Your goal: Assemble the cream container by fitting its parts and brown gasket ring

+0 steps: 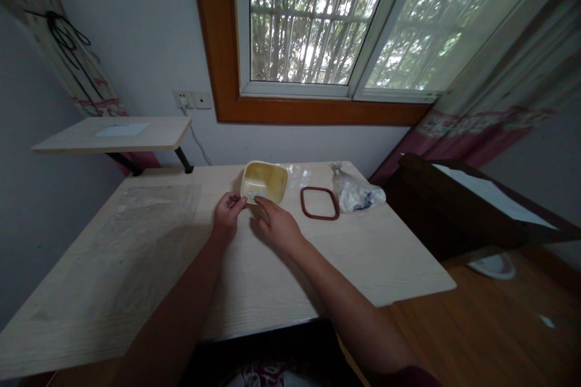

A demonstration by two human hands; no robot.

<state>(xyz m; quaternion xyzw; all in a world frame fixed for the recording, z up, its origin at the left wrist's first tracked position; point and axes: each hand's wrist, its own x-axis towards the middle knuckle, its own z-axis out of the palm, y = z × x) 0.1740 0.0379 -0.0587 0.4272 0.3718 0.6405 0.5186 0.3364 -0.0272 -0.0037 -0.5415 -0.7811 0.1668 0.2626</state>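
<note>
A pale yellow plastic container (265,178) stands tilted toward me on the light wooden table (272,278). My left hand (226,214) grips its near left corner, fingers closed at the rim. At the near edge, my right hand (276,221) touches the container with its index finger, close to a small whitish patch whose kind I cannot make out. The other fingers of that hand are curled and partly hidden. To the right lies a brown rounded-square frame (319,204), flat on the table.
Beside the frame sits a crumpled clear plastic bag (358,193). A flat clear plastic sheet (149,211) covers part of the table's left. At the back left, a small raised shelf (82,136) carries a paper. Dark furniture (454,211) stands beyond the right edge.
</note>
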